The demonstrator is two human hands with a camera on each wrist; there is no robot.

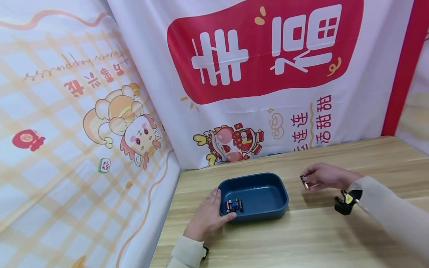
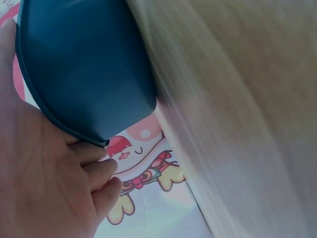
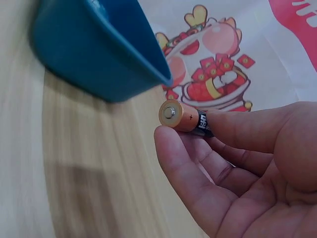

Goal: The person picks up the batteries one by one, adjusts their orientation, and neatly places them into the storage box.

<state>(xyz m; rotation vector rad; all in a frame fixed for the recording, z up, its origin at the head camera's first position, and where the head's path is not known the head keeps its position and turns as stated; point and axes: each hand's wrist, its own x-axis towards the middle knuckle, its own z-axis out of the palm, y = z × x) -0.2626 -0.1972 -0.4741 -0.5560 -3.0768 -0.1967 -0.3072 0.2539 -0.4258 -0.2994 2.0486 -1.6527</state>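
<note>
A dark blue rectangular box point(image 1: 264, 215) with rounded corners sits on the wooden table. Several AA-size batteries point(image 1: 234, 205) lie together inside it, toward its left end. My left hand point(image 1: 208, 216) holds that end of the box, its thumb at the front rim and its fingers around the far side; in the left wrist view the fingertips bend at the rim. To the right of the box, above the table, my right hand point(image 1: 324, 176) pinches one battery point(image 3: 185, 118) between thumb and fingers. This battery is copper and black, its plus end facing the right wrist camera.
The wooden table point(image 1: 254, 245) runs up to a printed white cloth point(image 1: 281, 111) with a red panel behind it. Another printed cloth point(image 1: 83, 149) hangs along the left side. A black wrist device point(image 1: 345, 204) is strapped beneath the right sleeve.
</note>
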